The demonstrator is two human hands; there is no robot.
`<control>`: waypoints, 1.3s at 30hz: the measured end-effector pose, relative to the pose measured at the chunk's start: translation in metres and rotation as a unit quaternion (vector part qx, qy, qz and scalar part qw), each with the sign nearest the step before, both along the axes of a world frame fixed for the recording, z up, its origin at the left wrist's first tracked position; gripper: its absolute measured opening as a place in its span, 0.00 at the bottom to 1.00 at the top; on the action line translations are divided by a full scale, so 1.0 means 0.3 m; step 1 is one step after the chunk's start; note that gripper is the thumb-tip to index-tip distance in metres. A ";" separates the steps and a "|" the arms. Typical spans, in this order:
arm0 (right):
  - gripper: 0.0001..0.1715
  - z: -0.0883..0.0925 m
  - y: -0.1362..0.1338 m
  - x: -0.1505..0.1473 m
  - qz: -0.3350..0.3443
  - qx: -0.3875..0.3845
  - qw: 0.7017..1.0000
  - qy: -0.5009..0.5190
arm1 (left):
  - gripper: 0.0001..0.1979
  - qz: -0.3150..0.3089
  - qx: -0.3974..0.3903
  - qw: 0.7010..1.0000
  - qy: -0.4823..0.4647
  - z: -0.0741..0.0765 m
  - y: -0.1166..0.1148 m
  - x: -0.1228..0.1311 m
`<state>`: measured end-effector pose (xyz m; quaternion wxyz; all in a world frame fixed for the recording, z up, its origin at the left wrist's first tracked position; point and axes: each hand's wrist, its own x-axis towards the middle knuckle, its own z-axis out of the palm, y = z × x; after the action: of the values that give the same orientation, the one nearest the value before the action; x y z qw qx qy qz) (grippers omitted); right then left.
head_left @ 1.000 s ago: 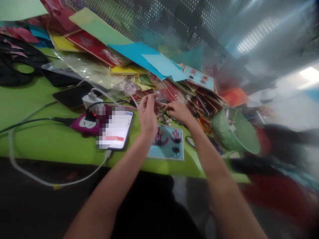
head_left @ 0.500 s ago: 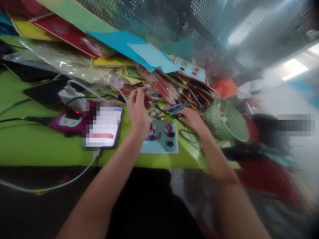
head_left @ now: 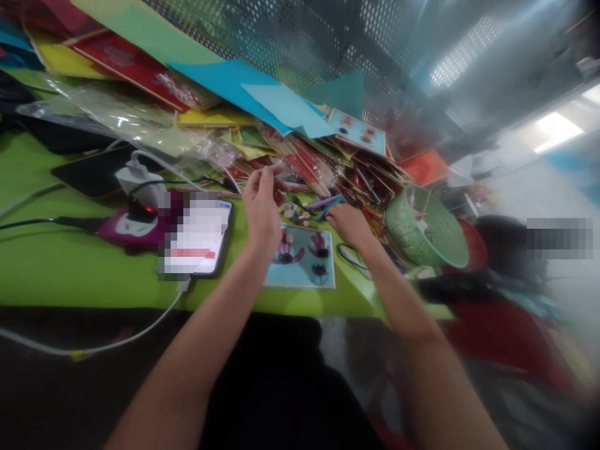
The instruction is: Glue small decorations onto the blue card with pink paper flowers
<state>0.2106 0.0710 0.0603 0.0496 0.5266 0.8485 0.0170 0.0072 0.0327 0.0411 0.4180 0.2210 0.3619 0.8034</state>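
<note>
My left hand [head_left: 261, 203] hovers over the left part of a light blue card [head_left: 300, 275], fingertips pinched together. Whatever lies between them is hidden or too small to name. Purple petal-like pieces with dark centres [head_left: 320, 248] form flower shapes on the card. Just past its far edge lies a cluster of small pebble-like pieces [head_left: 295, 214]. My right hand [head_left: 349, 224] is lowered by the card's far right corner, fingers curled down beside a blue strip [head_left: 332, 205] and a purple strip [head_left: 319, 203]. Its fingertips are mostly out of sight.
A lit phone [head_left: 218, 240] with a cable lies left, beside a purple power strip [head_left: 110, 230]. A green basket [head_left: 426, 231] stands right, near orange scissor-like handles [head_left: 374, 222]. Behind are bundled sticks [head_left: 304, 159], plastic bags and coloured sheets [head_left: 234, 84]. A dark cord [head_left: 349, 255] loops nearby.
My right hand has moved a little left, its fingers now curled in by the strips, exposing the orange handles behind it. The left hand stays nearly still, pinched. The view has shifted slightly.
</note>
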 end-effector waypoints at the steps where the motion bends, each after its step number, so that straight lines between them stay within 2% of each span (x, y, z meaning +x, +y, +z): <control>1: 0.12 0.000 0.004 0.006 -0.005 -0.007 1.000 0.020 | 0.15 -0.001 -0.002 1.000 0.001 -0.001 0.000 0.001; 3: 0.12 0.003 0.009 0.022 -0.015 -0.030 0.996 0.079 | 0.14 -0.013 -0.008 1.000 0.007 -0.005 0.001 0.006; 5: 0.12 0.011 0.007 0.035 -0.034 -0.075 0.981 0.178 | 0.12 -0.043 -0.019 0.999 0.026 -0.010 0.001 0.012; 9: 0.13 0.031 -0.011 0.027 -0.078 -0.154 0.893 0.417 | 0.05 -0.162 -0.066 0.978 0.118 -0.030 0.004 0.029; 12: 0.14 0.047 -0.028 -0.004 -0.082 -0.169 0.847 0.498 | 0.06 -0.221 -0.079 0.943 0.235 -0.051 0.008 0.037; 15: 0.15 0.057 -0.041 -0.030 -0.083 -0.174 0.824 0.533 | 0.10 -0.230 -0.072 0.914 0.325 -0.062 0.009 0.039; 19: 0.17 0.061 -0.049 -0.042 -0.074 -0.168 0.816 0.548 | 0.08 -0.258 -0.048 0.900 0.349 -0.060 0.004 0.042; 27: 0.23 0.060 -0.063 -0.049 -0.063 -0.129 0.828 0.542 | 0.04 -0.286 -0.042 0.921 0.262 -0.058 0.005 0.054; 34: 0.16 0.068 -0.092 -0.063 -0.054 -0.074 0.845 0.526 | 0.07 -0.321 -0.067 0.932 0.154 -0.021 -0.014 0.050; 39: 0.13 0.072 -0.106 -0.075 -0.060 -0.040 0.853 0.517 | 0.08 -0.324 -0.057 0.929 0.168 -0.008 -0.020 0.053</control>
<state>0.1880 0.0393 0.0820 -0.3742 0.5073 0.7183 -0.2943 0.0230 0.0267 0.0388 0.6006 0.4335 0.3805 0.5537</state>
